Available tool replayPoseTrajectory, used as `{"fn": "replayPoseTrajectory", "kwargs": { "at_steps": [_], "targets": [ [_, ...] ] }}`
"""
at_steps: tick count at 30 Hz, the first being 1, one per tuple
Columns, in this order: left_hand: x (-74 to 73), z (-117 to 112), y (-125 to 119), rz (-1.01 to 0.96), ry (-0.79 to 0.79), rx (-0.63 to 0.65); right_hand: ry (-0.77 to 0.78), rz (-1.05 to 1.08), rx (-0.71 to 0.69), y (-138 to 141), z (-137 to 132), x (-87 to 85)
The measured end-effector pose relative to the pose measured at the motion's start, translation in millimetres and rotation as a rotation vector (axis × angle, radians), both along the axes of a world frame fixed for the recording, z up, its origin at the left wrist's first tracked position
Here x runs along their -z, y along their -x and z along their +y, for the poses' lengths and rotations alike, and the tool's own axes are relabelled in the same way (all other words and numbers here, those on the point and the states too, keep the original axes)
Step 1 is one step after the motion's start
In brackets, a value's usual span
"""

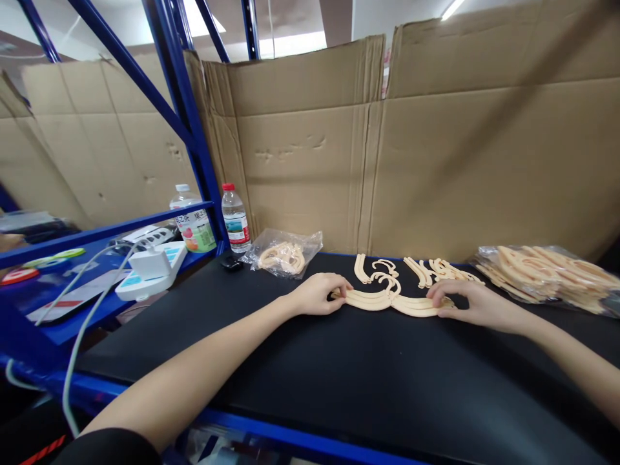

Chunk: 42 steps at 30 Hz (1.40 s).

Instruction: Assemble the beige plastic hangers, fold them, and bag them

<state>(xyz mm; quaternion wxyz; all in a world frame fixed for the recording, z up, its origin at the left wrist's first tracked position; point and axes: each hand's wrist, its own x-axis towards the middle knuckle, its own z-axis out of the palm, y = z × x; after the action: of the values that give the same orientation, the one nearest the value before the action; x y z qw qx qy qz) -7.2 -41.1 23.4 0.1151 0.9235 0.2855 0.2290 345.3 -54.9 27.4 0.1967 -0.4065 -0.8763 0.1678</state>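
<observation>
On the black tabletop (339, 374) lies a stack of cream curved plastic strips (387, 300). My left hand (317, 294) pinches the stack's left end with closed fingers. My right hand (472, 303) is closed on its right end. Just behind the stack lie more loose cream curved pieces (416, 270), some hooked, some straight.
A clear bag of the same cream pieces (547, 274) lies at the right, a smaller bag (283, 255) at back left. Two bottles (235, 219) stand by the blue rack post (194, 129). A white power strip (152, 268) with cable sits on the blue shelf. Cardboard walls (411, 148) close the back.
</observation>
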Motion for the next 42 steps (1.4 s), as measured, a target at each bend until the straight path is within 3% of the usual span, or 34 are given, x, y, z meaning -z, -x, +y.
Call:
{"fn": "replayPoseTrajectory", "kwargs": {
  "at_steps": [42],
  "targets": [
    [-12.5,1,1,-0.005,0.006,0.003,0.026,0.127,-0.028,-2,3,-6.3]
  ]
}}
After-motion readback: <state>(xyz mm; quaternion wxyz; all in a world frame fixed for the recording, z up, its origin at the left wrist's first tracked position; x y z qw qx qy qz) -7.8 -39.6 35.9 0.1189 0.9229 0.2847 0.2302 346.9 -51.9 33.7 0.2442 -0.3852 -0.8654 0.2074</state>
